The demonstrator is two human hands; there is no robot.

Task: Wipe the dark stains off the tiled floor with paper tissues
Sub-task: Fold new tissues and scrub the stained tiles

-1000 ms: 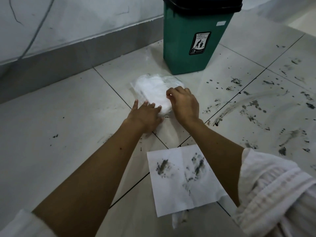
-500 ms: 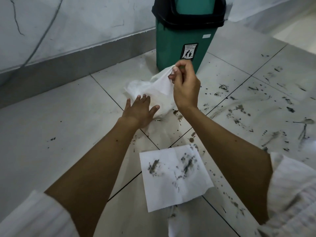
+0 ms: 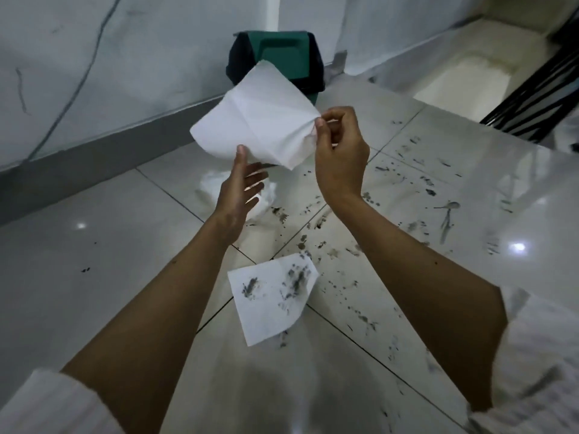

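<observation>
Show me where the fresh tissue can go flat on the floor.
Free: the stained tiles right of the used tissue, below the right hand. Crowded: around the tissue pack under the left hand, near the bin.

My forearms were bare from wrist to elbow. I wore a white garment whose sleeves were pushed up and bunched above both elbows. The left sleeve (image 3: 47, 402) showed as a soft, pale fold with faint lines running across it. The right sleeve (image 3: 539, 355) was wider and looser, ribbed or textured in fine rows, with a few grey smudges along its folds. My left hand (image 3: 238, 189) and right hand (image 3: 341, 151) carried no gloves, rings or watch.
</observation>
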